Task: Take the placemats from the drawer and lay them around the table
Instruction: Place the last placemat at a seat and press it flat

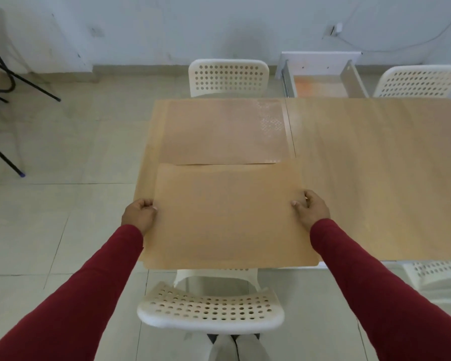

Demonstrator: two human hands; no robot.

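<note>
A tan placemat (227,217) is held over the near left end of the wooden table (375,173), its near edge hanging past the table's front edge. My left hand (139,214) grips its left side and my right hand (310,208) grips its right side. A second, slightly translucent placemat (224,131) lies flat on the far left part of the table. Beyond the table stands the open white drawer (320,61), with something orange (318,88) lying inside it.
A white perforated chair (208,306) stands right in front of me, tucked under the table. Two more white chairs (228,76) (417,80) stand at the far side, another (435,272) at near right. Black stand legs (0,69) cross the tiled floor at far left.
</note>
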